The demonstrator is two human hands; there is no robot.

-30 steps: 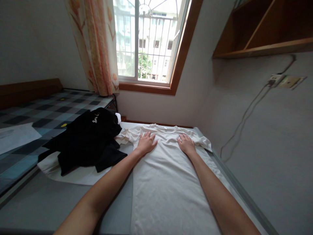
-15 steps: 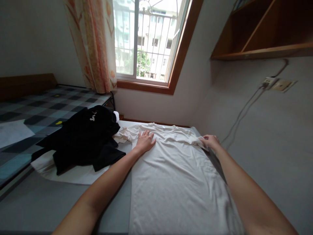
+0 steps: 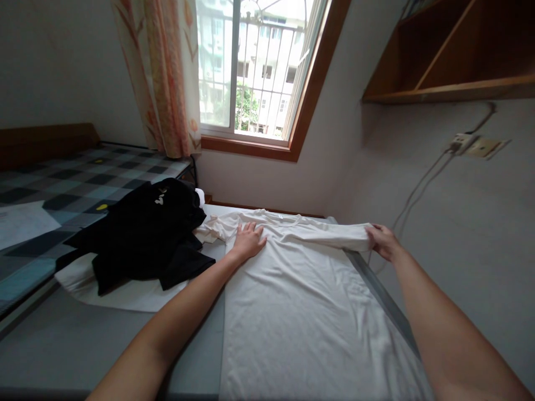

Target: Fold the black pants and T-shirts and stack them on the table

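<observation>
A white T-shirt (image 3: 292, 301) lies spread on a grey surface (image 3: 83, 345), collar towards the window. My left hand (image 3: 247, 240) rests flat on its left shoulder area, fingers stretched out. My right hand (image 3: 382, 240) pinches the end of the shirt's right sleeve (image 3: 338, 234) and holds it pulled out straight to the right, past the surface's edge and close to the wall.
A black garment (image 3: 146, 234) lies heaped on a white cloth (image 3: 125, 295) to the left. Beyond it is a bed with a checked cover (image 3: 75, 184). A window (image 3: 251, 67) with a curtain (image 3: 163, 78) is ahead. A wooden shelf (image 3: 451, 83) and a wall socket (image 3: 476, 146) are on the right.
My right hand left the shirt's chest, took hold of the right sleeve and drew it out to the right. My left hand stayed on the shoulder.
</observation>
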